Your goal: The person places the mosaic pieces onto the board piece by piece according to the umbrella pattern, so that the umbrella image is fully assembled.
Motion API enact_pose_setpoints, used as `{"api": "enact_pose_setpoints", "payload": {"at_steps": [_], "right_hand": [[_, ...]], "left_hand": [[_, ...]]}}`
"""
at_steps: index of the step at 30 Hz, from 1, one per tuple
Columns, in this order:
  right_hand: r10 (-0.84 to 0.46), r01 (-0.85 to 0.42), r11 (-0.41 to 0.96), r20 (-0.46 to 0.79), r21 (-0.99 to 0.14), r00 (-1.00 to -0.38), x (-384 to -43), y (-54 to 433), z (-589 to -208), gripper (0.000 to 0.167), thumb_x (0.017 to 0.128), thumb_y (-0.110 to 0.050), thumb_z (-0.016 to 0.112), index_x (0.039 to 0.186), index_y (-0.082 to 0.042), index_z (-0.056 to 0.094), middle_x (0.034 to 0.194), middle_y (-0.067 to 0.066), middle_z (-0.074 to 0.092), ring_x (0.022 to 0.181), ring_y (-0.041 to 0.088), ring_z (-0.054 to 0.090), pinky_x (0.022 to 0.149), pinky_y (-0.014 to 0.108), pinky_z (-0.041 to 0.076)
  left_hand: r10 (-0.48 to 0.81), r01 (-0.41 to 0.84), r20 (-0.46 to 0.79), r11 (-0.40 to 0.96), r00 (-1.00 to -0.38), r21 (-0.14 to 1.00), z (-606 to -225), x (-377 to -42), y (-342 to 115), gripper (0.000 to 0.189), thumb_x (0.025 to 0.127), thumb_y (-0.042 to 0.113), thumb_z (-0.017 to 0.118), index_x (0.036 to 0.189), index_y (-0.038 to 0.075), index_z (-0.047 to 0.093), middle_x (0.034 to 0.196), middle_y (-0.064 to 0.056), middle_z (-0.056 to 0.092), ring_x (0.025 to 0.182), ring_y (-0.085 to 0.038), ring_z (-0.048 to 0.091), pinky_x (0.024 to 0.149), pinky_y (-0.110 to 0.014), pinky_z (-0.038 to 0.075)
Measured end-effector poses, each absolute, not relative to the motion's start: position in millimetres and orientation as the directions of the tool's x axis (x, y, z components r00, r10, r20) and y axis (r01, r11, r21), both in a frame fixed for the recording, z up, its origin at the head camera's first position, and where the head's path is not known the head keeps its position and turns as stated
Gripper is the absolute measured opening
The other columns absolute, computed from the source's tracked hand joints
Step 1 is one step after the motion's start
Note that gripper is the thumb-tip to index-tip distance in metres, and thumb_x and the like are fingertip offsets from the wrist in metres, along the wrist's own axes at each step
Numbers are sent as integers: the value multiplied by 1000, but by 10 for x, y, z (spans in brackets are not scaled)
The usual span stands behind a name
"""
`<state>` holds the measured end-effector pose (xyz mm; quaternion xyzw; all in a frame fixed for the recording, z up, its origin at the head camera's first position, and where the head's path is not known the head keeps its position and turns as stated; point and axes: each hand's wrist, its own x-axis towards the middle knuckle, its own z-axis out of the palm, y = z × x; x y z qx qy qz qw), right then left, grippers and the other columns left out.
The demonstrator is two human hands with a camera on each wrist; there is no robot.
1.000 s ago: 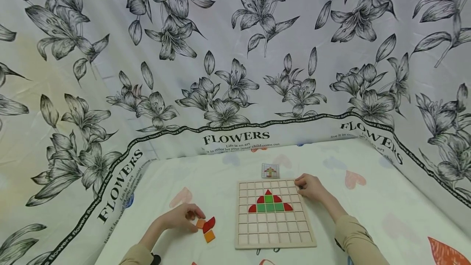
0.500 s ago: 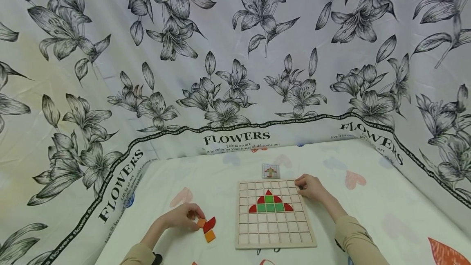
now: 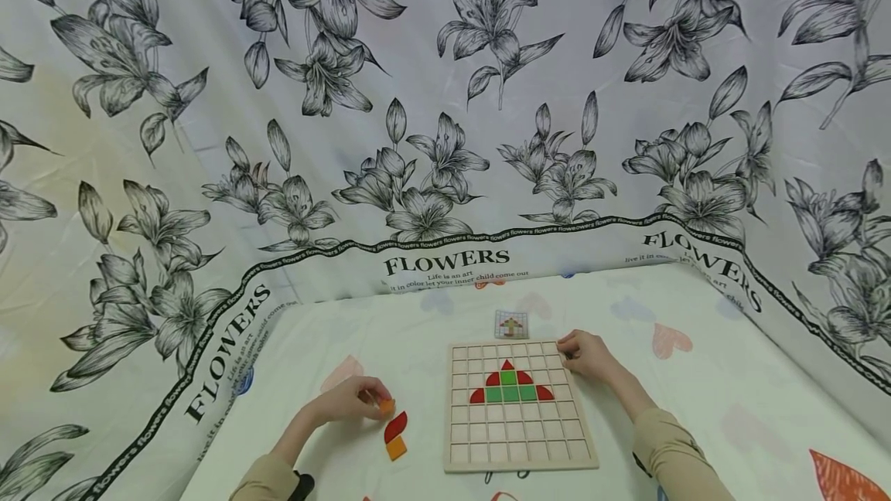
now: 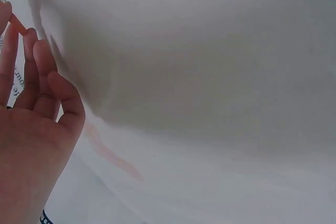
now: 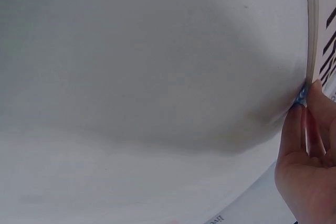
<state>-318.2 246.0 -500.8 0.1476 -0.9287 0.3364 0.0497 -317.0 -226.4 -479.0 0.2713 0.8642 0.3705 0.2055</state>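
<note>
My left hand (image 3: 350, 399) pinches an orange square tile (image 3: 386, 407) at its fingertips, left of the board. In the left wrist view the orange tile (image 4: 18, 24) shows edge-on between thumb and fingers. Just below it lie red curved pieces (image 3: 395, 427) and another orange square (image 3: 396, 449) on the cloth. My right hand (image 3: 587, 355) holds the far right corner of a wooden grid board (image 3: 487, 451). The right wrist view has the thumb at the board's edge (image 5: 313, 30). Green squares (image 3: 510, 392) and red pieces (image 3: 507, 365) form a stepped, pointed shape on the grid.
Behind the board lies a small pattern card (image 3: 511, 324) with a printed design. A white cloth with printed hearts (image 3: 672, 340) covers the table. Flower-printed curtains (image 3: 445, 255) stand around its back and sides.
My left hand has lifted the orange tile slightly away from the red pieces, moving up and to the right. The right hand stays at the board's corner.
</note>
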Motion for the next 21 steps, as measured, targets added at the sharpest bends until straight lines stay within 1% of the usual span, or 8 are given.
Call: {"api": "enact_pose_setpoints", "payload": {"at_steps": [4,6,9,16,21], "right_hand": [[-256,-327,731,203,-599,-945,-3181,2457,-5004,27,77,2,70,102,11,68,105,20,64,93,36,63,78,42,53],[-255,-328,732,206,-597,-945,-3179,2454,-5004,27,77,2,71,102,11,68,105,20,64,94,36,63,78,41,53],[-251,-325,737,206,-593,-946,-3182,2453,-5013,27,77,2,71,102,11,68,105,20,64,94,36,62,78,40,53],[-256,-331,728,211,-600,-943,-3168,2447,-5001,27,77,3,71,102,12,68,105,20,64,94,36,63,78,41,53],[-267,-345,721,219,-601,-939,-3152,2445,-4983,28,77,4,71,103,13,67,105,22,64,95,38,62,77,41,54]], "left_hand": [[569,301,-135,604,-811,738,-4807,-3183,-2147,20,83,21,72,100,10,67,93,-4,65,76,-11,52,64,-20,42],[556,300,-121,604,-823,738,-4807,-3184,-2060,20,83,20,71,100,10,68,92,-3,64,76,-12,52,63,-21,42],[554,298,-106,589,-826,751,-4799,-3174,-1912,20,84,19,70,101,10,68,91,-3,63,77,-13,52,63,-21,42],[567,327,-34,522,-823,788,-4785,-3135,-1575,22,82,16,72,103,8,68,94,-8,64,76,-12,53,63,-20,42],[571,339,-3,491,-821,802,-4766,-3091,-1326,24,82,18,74,104,10,69,97,-8,66,76,-11,52,61,-20,41]]}}
